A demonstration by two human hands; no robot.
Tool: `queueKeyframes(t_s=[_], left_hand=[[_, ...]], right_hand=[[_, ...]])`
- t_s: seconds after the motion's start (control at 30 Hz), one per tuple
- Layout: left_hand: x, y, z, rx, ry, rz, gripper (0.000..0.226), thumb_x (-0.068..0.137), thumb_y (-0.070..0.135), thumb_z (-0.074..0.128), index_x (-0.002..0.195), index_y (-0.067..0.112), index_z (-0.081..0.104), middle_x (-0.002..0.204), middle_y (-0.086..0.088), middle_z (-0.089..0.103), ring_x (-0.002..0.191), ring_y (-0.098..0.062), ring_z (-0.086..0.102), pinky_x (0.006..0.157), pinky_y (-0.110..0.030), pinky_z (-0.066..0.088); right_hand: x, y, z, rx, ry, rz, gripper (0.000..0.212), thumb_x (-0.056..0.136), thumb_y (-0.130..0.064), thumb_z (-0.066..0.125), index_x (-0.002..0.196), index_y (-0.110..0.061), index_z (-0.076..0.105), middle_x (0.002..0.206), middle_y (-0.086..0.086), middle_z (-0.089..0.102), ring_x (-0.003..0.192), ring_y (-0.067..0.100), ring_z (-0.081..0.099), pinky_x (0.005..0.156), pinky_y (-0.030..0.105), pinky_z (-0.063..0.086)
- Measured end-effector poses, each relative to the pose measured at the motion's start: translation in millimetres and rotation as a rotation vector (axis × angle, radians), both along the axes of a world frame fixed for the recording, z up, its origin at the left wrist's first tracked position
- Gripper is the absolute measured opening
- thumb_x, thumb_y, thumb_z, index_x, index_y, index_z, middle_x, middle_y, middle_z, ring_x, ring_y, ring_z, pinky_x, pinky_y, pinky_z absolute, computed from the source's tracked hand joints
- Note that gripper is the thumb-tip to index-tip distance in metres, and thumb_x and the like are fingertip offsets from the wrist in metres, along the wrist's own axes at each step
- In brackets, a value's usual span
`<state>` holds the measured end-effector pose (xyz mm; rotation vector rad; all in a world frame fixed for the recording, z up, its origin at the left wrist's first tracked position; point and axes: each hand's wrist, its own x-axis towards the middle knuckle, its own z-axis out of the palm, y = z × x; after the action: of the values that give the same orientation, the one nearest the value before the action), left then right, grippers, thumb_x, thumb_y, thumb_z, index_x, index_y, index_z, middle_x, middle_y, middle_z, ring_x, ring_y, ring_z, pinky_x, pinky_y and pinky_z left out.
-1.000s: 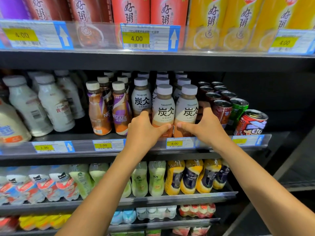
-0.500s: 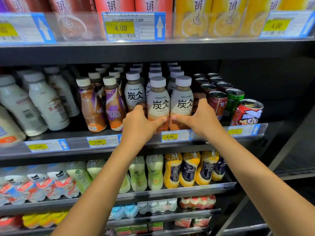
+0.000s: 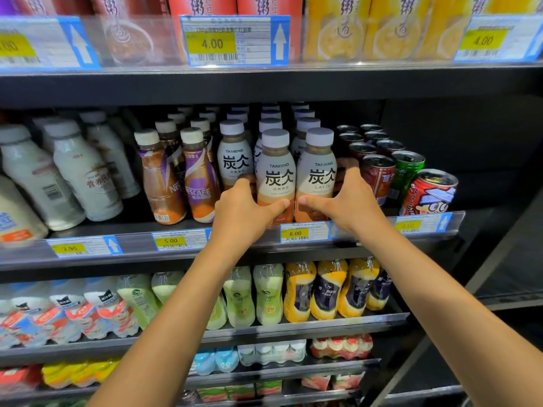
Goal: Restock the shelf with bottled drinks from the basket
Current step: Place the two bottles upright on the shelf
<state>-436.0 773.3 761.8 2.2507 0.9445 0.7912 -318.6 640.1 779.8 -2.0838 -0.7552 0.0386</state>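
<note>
Head view. Left hand (image 3: 245, 211): curled round the base of the front centre Tanbing bottle (image 3: 275, 174), thumb across its front. Right hand (image 3: 348, 201): likewise clasping the Latte bottle (image 3: 318, 174) beside it. Both bottles upright, touching, directly ahead of the knuckles at the shelf (image 3: 132, 261) lip, with further rows behind. Basket not visible. Likely next: seat both straight back.

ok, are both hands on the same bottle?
No, the left hand grips the front middle bottle and the right hand grips the front right bottle.
</note>
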Motion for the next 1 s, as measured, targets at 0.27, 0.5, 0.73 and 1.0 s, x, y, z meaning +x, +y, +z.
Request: queueKeyframes(t_s=[0.27,0.5,0.73,1.0], left_hand=[[-0.5,0.7,-1.0,0.003,-0.019,-0.022,0.059,0.072,0.057,0.078,0.105,0.012,0.057,0.107,-0.005,0.067,0.098,-0.027,0.063,0.079,-0.041,0.053],[-7.8,0.9,4.2,0.013,-0.026,-0.066,0.073,0.071,0.066,0.073,0.118,0.013,0.059,0.119,-0.003,0.064,0.11,-0.025,0.059,0.09,-0.043,0.052],[-83.1,54.0,26.2,0.146,-0.307,0.18,0.027,0.084,0.049,0.064,0.089,0.023,0.066,0.089,0.001,0.065,0.083,-0.019,0.063,0.081,-0.04,0.053],[-105.3,109.5,18.0,-0.023,0.088,0.395,0.071,0.073,0.061,0.074,0.107,-0.001,0.064,0.112,-0.021,0.063,0.105,-0.039,0.06,0.077,-0.038,0.047]], right_hand=[[2.1,0.3,-3.4,-0.022,-0.013,-0.005,0.066,0.072,-0.042,0.086,0.105,-0.015,0.036,0.108,0.001,0.051,0.097,0.017,0.049,0.07,0.028,0.039],[-8.7,-5.2,-10.4,0.127,-0.166,-0.096,0.082,0.072,-0.056,0.081,0.127,-0.008,0.044,0.125,0.01,0.049,0.118,0.026,0.049,0.084,0.037,0.044],[-82.1,23.3,0.8,0.42,-0.564,0.1,0.022,0.094,-0.022,0.065,0.113,-0.012,0.059,0.099,0.001,0.062,0.089,0.011,0.056,0.079,0.017,0.042],[-118.8,114.7,3.0,-0.109,-0.304,-0.015,0.059,0.086,-0.06,0.064,0.112,-0.008,0.055,0.113,0.016,0.06,0.108,0.038,0.058,0.082,0.041,0.046]])
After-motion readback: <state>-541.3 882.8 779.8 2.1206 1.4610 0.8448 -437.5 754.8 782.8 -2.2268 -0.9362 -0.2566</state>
